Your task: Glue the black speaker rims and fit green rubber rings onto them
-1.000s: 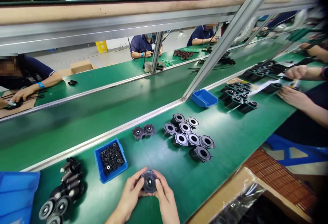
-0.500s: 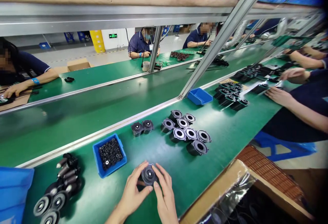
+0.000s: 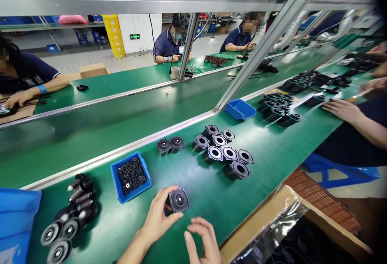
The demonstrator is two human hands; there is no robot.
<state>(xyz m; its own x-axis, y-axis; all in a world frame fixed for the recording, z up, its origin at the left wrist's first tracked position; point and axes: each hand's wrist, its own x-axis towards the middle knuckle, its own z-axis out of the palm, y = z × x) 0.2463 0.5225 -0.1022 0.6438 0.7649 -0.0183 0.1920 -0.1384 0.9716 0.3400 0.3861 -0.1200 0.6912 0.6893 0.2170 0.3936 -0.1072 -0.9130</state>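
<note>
My left hand grips a round black housing by its left side, thumb in front and fingers behind; a small bright centre shows in its top. Just right of and below it, my right hand is off the part, fingers curved and apart, holding nothing. Beyond the hands stand two similar filled housings side by side. To their right is a group of several open-centred housings. A blue bin of small black rings lies left of my hands.
Black cylindrical parts with round discs lie at the left, beside a large blue bin. A carton borders the bench at lower right. A metal post rises behind another blue tray. Co-workers sit across and at right.
My right hand has let go of the housing and drawn back down and to the right. My left hand still holds it. The view has tilted slightly downward.
</note>
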